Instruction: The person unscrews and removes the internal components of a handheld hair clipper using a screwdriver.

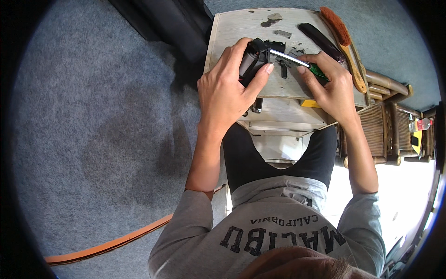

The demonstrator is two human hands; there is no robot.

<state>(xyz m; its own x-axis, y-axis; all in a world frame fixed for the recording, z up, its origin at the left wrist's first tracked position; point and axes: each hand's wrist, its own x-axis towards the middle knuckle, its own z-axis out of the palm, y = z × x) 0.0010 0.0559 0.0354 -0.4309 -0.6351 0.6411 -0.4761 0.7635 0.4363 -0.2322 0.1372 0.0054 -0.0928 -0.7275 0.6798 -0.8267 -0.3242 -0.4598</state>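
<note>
My left hand point(228, 88) grips a black plastic housing point(251, 61) with a rounded dark part inside it, the thumb on its right side. Closed round the green handle of a screwdriver point(290, 58) is my right hand point(333, 86). The screwdriver's metal shaft points left, its tip at the housing's upper right; whether it sits in a screw is too small to tell. Below the shaft, on the pale wooden table point(227, 28), lies a small black piece point(284, 70) among dark bits. A long dark casing point(318, 39) rests beyond my right hand.
Along the table's right edge lies a brush point(335, 25) with orange bristles and a wooden handle. A small grey strip point(282, 34) is near the far side. Something yellow point(310, 103) shows on the shelf beneath. Bamboo furniture point(371, 128) with a bottle point(422, 124) stands to the right.
</note>
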